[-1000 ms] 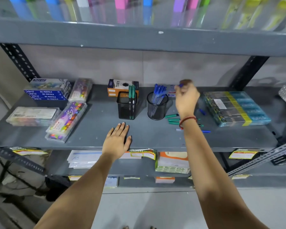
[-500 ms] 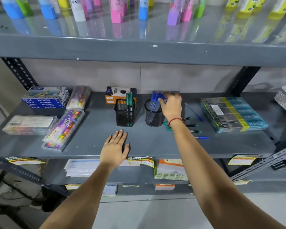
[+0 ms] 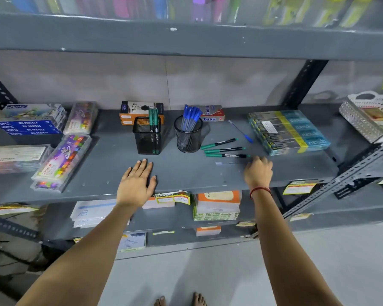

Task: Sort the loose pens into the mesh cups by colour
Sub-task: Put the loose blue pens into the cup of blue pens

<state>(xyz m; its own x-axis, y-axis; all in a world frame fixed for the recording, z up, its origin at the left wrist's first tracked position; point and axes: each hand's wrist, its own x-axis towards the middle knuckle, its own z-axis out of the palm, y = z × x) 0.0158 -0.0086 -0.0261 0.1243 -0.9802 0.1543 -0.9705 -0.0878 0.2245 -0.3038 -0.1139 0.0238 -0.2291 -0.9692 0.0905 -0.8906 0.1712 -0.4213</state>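
Observation:
A square black mesh cup (image 3: 148,138) holds green pens (image 3: 153,119). To its right a round mesh cup (image 3: 188,139) holds several blue pens (image 3: 191,114). Three green markers (image 3: 224,149) lie side by side on the grey shelf (image 3: 186,173), right of the round cup. One loose blue pen (image 3: 240,131) lies behind them, and another blue pen (image 3: 228,163) lies in front. My right hand (image 3: 258,172) is blurred, its fingers curled down over that front pen's right end. My left hand (image 3: 136,183) rests flat and open at the shelf's front edge, below the square cup.
Behind the cups stand an orange-black box (image 3: 139,110) and a Softek box (image 3: 212,115). A shrink-wrapped pen pack (image 3: 290,132) lies right, with a white basket (image 3: 369,115) beyond. Pastel boxes (image 3: 29,128) and crayon cases (image 3: 62,162) fill the left. The upper shelf (image 3: 186,40) hangs overhead.
My right hand left the round cup's rim, where it had carried a blue pen, and came down to the front blue pen. The left hand stayed flat.

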